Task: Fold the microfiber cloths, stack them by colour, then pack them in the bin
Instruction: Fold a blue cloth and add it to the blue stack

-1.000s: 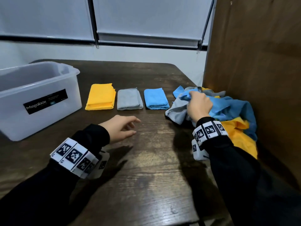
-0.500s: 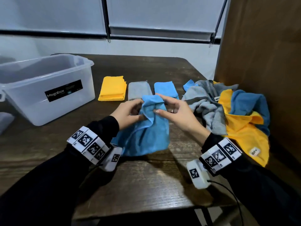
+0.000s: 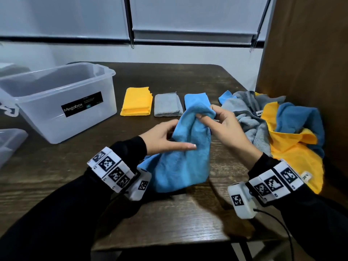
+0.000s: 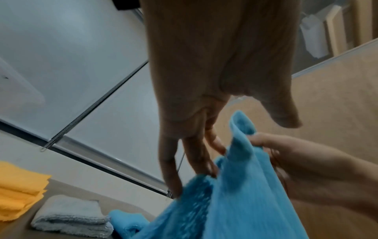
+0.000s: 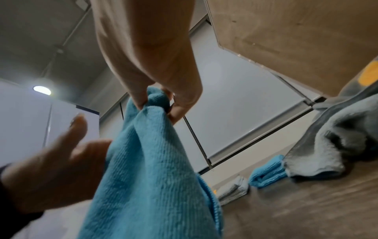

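Table edge (image 3: 169, 232): bare dark wood nearest me; the cloth's lower hem hangs down to it.
Blue cloth (image 3: 184, 157): held up between both hands, bunched at the top, lower part draping onto the table.
Left hand (image 3: 165, 142): fingers straight and apart, sliding along the cloth's left edge; it touches, no clamp. Thumb lies flat across the front.
Right hand (image 3: 224, 127): thumb and fingers clamped together on the top fold (image 5: 157, 100); this pinch carries the weight.
Step in hand: finding corners before folding. I judge it best to run my left hand down the edge to a corner, pull taut against my right, then lay the cloth flat and square.
Folded stacks: yellow (image 3: 137, 101), grey (image 3: 167, 105), blue (image 3: 196, 100) in a row beyond my hands; this one belongs on the blue.
Loose pile (image 3: 282, 129): to the right, grey, yellow, blue tangled; count unclear.
Bin (image 3: 56, 102): far left; nothing visible inside.
Hidden: cloth's far corners lost in the bunching; my left fingertips blur in the wrist view; blue stack partly behind the cloth.
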Demonstrator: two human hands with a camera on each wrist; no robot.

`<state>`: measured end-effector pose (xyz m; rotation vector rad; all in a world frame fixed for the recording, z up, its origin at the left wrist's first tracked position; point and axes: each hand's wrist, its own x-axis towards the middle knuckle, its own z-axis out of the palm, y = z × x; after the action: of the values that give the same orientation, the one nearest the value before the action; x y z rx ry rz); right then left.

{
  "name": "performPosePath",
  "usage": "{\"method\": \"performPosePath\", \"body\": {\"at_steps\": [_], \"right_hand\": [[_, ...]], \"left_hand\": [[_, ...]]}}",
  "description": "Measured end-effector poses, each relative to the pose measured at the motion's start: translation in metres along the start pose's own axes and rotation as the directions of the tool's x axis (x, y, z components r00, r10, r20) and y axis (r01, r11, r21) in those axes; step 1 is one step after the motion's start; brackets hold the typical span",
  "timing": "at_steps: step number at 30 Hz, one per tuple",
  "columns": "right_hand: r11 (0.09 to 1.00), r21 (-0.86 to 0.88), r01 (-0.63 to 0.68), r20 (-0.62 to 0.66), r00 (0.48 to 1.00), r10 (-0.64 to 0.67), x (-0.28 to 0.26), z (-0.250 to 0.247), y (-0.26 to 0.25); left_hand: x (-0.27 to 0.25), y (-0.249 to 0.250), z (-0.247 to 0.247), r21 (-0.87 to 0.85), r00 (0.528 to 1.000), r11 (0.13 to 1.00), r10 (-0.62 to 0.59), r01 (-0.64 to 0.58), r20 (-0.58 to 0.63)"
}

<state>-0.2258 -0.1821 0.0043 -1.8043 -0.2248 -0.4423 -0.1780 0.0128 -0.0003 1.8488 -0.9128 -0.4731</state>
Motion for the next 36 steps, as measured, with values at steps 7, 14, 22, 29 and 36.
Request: {"method": "performPosePath", "body": {"at_steps": [7,14,22,29,36], "right_hand": [[0.993,-0.099,0.069,-0.193,0.977,-0.087,0.005,-0.013,-0.011],[0.992,-0.072,0.103,-0.151,0.982,-0.113,0.009,-0.029,-0.025],[0.881,-0.471,-0.051,-0.354,0.926,-0.135,0.023,-0.070,-0.037],[0.999,0.034,0.021,-0.295,0.956,-0.010,0.039,-0.056,-0.023],[0.968,0.034,0.249,-0.338,0.914,-0.223,0.033,-0.047,-0.037]], "left_hand": [[0.003,0.003,-0.013,-0.015,0.965,0.993,0.114,-0.121,-0.238],[-0.012,0.009,-0.041,0.473,0.982,0.879,0.032,0.060,-0.186],[-0.046,0.002,-0.109,0.492,0.712,0.792,0.107,0.361,-0.694],[-0.058,-0.015,-0.122,0.425,0.578,0.596,-0.082,0.682,-0.812],[-0.054,0.023,-0.114,-0.228,0.640,0.962,-0.081,-0.151,-0.764]]}}
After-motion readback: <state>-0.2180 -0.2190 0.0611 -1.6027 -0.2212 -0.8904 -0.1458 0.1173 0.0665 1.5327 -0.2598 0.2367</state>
